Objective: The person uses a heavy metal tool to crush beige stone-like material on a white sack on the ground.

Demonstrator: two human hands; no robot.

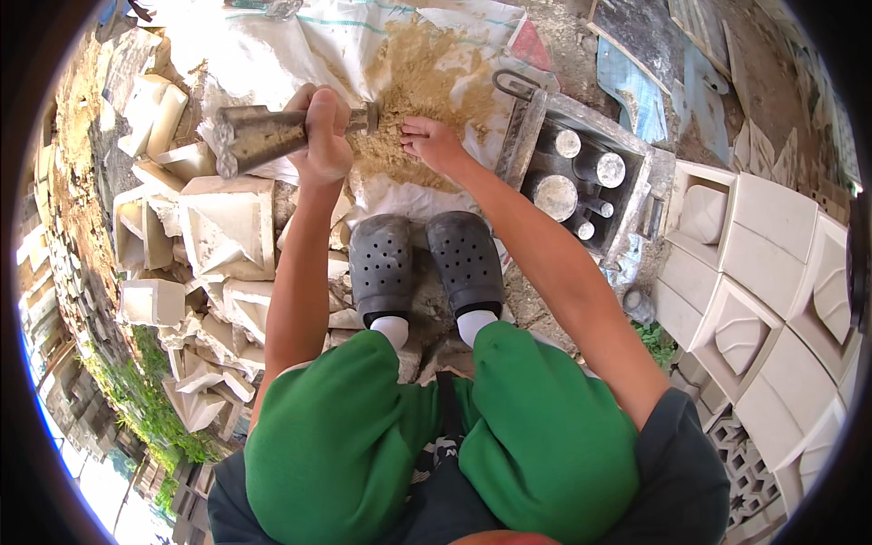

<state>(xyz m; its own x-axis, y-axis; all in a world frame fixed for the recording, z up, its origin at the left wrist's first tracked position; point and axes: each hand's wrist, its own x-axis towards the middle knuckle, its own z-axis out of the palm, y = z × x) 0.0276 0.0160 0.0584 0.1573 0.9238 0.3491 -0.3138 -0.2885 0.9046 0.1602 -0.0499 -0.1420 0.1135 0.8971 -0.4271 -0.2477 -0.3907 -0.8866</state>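
My left hand (pixel 322 134) is closed round a dirty metal bar (pixel 259 141), holding it sideways above the ground. The bar's thick, ridged end points left, and its narrower end sticks out to the right of my fist. My right hand (pixel 431 145) reaches over a heap of damp tan sand (pixel 409 91) on a white plastic sheet (pixel 318 41). Its fingers are partly apart, with nothing visible in them; I cannot tell whether they touch the sand. Just right of it stands a rectangular metal mould box (pixel 647 182) with several upright round cores inside.
Broken pale blocks (pixel 227 227) pile up on the left. Stacked cream moulded blocks (pixel 763 218) line the right side. A bent metal handle (pixel 518 84) sits at the mould box's far left corner. My grey clogs (pixel 381 259) stand close to the sheet's near edge.
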